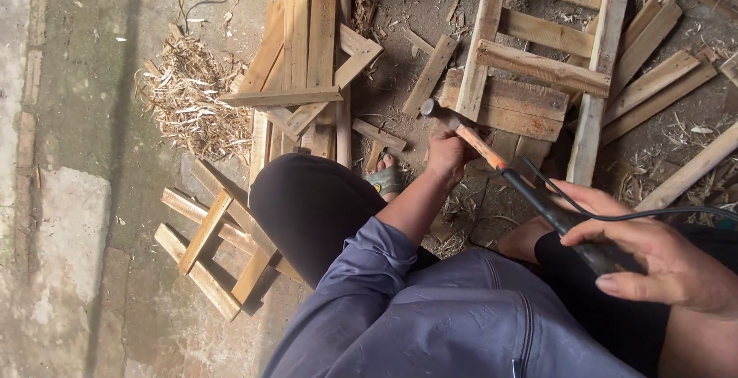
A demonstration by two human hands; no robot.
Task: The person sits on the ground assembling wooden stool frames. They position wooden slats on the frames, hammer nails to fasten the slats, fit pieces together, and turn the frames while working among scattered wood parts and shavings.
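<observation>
My left hand (pixel 450 153) reaches forward past my knee and is closed around a wooden handle. A hammer's metal head (pixel 427 106) shows just beyond it, beside a wooden slatted frame (pixel 538 70) on the ground. My right hand (pixel 661 259) grips a black corded tool (pixel 553 213). Its orange-brown front part (pixel 480 146) points at my left hand and touches it. A black cable (pixel 638 215) runs off the tool to the right.
Loose wooden slats (pixel 307 63) lie piled at the top middle, and a small slat frame (pixel 211 247) lies at the lower left. A heap of wood shavings (pixel 184 97) is on the concrete. More boards (pixel 653 78) lie at right. My sandalled foot (pixel 384 178) rests by the slats.
</observation>
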